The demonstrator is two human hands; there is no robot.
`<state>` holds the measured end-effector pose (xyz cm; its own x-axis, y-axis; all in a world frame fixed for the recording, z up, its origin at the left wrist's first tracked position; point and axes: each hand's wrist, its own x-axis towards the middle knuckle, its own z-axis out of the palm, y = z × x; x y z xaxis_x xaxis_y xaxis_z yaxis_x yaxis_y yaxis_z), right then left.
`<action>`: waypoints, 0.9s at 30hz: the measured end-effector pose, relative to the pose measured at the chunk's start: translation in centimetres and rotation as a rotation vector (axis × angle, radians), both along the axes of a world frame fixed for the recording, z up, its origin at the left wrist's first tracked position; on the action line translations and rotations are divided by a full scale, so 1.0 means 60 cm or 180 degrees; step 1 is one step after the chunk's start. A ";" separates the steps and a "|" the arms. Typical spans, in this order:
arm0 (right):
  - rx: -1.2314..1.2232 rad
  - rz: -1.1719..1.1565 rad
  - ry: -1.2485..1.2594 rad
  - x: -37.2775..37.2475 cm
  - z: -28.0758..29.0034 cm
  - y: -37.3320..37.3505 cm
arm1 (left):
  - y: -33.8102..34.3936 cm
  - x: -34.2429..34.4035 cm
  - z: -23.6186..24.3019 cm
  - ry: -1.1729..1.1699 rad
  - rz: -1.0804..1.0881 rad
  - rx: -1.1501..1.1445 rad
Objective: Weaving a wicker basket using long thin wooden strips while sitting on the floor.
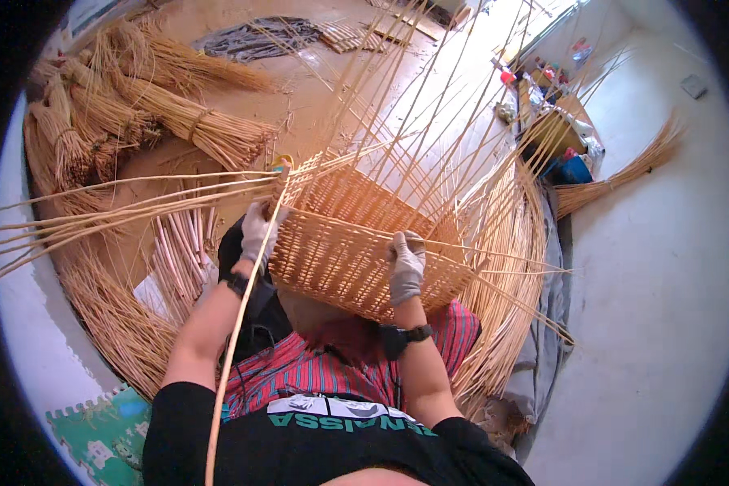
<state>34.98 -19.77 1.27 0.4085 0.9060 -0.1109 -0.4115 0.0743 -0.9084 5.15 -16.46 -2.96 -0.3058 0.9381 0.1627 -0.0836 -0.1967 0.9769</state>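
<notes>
A half-woven rectangular wicker basket point(340, 261) rests tilted over my lap, its long uncut rods fanning up, left and right from the rim. My left hand point(257, 232), in a pale glove, is closed around the basket's left corner; its fingertips are partly hidden. One long pale rod point(236, 336) passes by that hand and runs down past my left forearm to the lower edge. At the near wall's upper edge my right hand point(406, 266), also gloved, has its fingers curled over the rim, with the thumb side up.
Tied bundles of willow rods point(190, 121) lie at the far left, looser rods point(113, 312) nearer. A thick spread of rods point(506, 267) lies to the right on a grey sheet point(547, 356). Beyond are a blue bucket point(575, 168), boxes and a pale wall point(664, 267).
</notes>
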 end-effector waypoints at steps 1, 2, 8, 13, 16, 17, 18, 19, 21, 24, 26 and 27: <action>0.0038 -0.0154 -0.0248 -0.003 -0.007 0.006 | -0.026 0.008 0.011 0.0360 0.0463 0.0064; -0.0133 -0.0412 -0.0434 -0.004 -0.014 0.009 | -0.057 0.014 0.021 0.0987 0.0764 -0.0123; -0.0242 -0.0407 -0.0624 -0.001 -0.019 0.002 | -0.041 0.063 0.074 0.2114 -0.0125 0.0306; 0.0863 -0.0576 -0.2204 -0.029 0.052 0.043 | 0.058 0.066 0.092 0.1802 -0.1413 -0.1733; 0.0535 0.0442 -0.2352 -0.082 0.129 0.145 | 0.047 0.077 0.093 0.2441 -0.0753 -0.1103; 0.0982 0.0715 -0.2491 -0.109 0.151 0.189 | 0.045 0.082 0.092 0.1922 -0.0865 -0.1465; 0.1283 0.0437 -0.3570 -0.137 0.172 0.234 | 0.042 0.083 0.089 0.1212 -0.0943 -0.1633; 0.1857 0.0112 -0.4635 -0.155 0.187 0.261 | 0.044 0.087 0.085 0.1242 -0.0664 -0.1234; 0.1765 0.0074 -0.4115 -0.167 0.199 0.276 | 0.054 0.087 0.073 0.1160 -0.0701 -0.1219; 0.1722 0.0447 -0.2851 -0.131 0.164 0.187 | 0.072 0.080 0.048 0.1297 -0.0791 -0.1532; 0.1404 0.0115 -0.1883 -0.101 0.112 0.082 | 0.066 0.076 0.039 0.1989 -0.0627 -0.1165; 0.0977 -0.0234 -0.1732 -0.085 0.089 0.048 | 0.059 0.079 0.040 0.1647 -0.0616 -0.0918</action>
